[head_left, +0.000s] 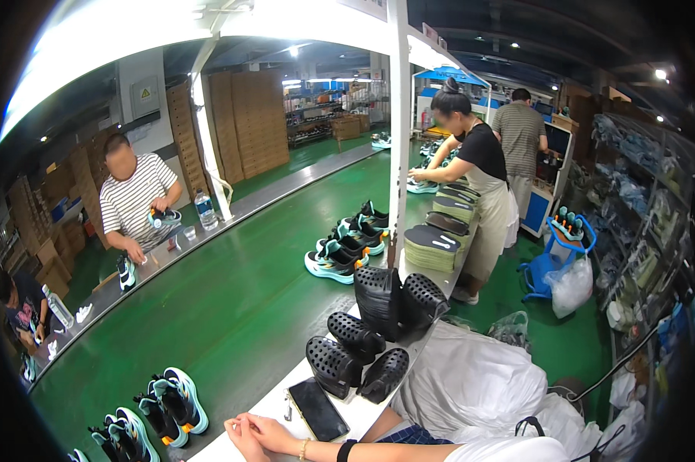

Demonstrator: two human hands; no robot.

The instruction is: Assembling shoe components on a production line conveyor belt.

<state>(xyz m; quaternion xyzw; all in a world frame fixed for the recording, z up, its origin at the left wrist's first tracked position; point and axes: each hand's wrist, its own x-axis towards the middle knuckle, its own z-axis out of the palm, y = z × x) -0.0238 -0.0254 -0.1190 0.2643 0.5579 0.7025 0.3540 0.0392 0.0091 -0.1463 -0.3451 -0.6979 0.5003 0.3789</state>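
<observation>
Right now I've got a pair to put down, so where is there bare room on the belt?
The green belt is bare across its middle, between the sneakers by the white post and the sneakers near your hands. The white ledge is crowded: phone, black perforated shoe forms.

green conveyor belt [232, 308], sneakers [170, 404] riding it, black shoe lasts [359, 354] and a phone [317, 408] beside it, both hands [257, 433] clasped just off its edge
</observation>
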